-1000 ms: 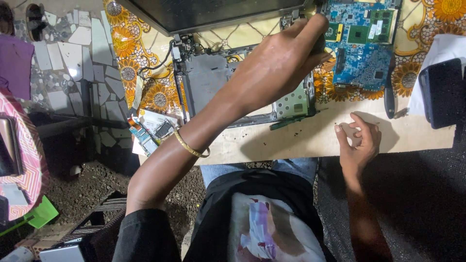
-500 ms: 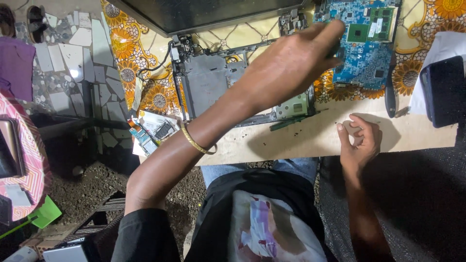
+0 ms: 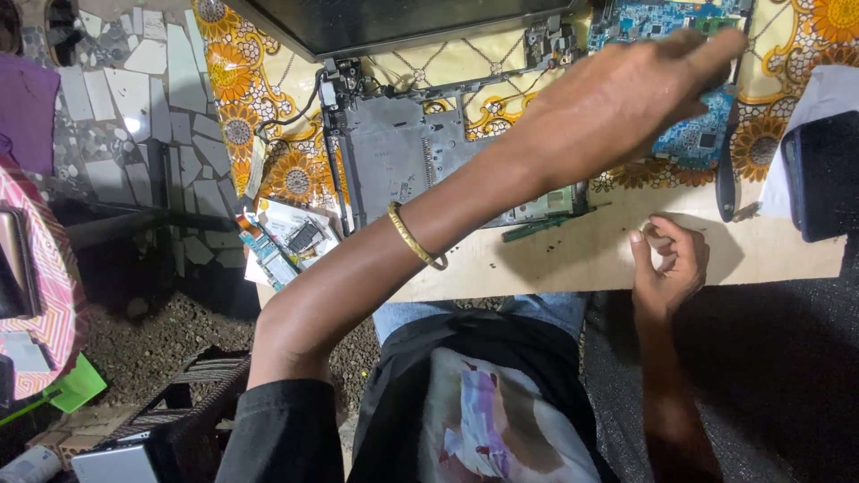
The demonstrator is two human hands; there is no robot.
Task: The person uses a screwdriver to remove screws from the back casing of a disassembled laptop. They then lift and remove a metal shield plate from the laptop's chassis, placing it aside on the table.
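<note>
My left hand (image 3: pixel 626 103) reaches across to the right, palm down, its fingers stretched over the top of a blue circuit board (image 3: pixel 689 148). What lies under the palm is hidden. A gold bangle (image 3: pixel 416 237) sits on that forearm. A stripped grey laptop chassis (image 3: pixel 394 152) lies left of the board, partly under my arm. My right hand (image 3: pixel 671 264) rests on the pale tabletop (image 3: pixel 537 268) below the board, fingers curled in, nothing visible in it.
A dark laptop lid (image 3: pixel 403 22) stands at the back. A black tool (image 3: pixel 727 174) lies right of the board, and a black case on white (image 3: pixel 823 170) is at far right. Small parts (image 3: pixel 286 237) sit at the table's left corner on orange floral cloth (image 3: pixel 268 134).
My left hand has slid to the right along the back of the table, from the chassis's corner onto the blue board. My right hand has stayed in place.
</note>
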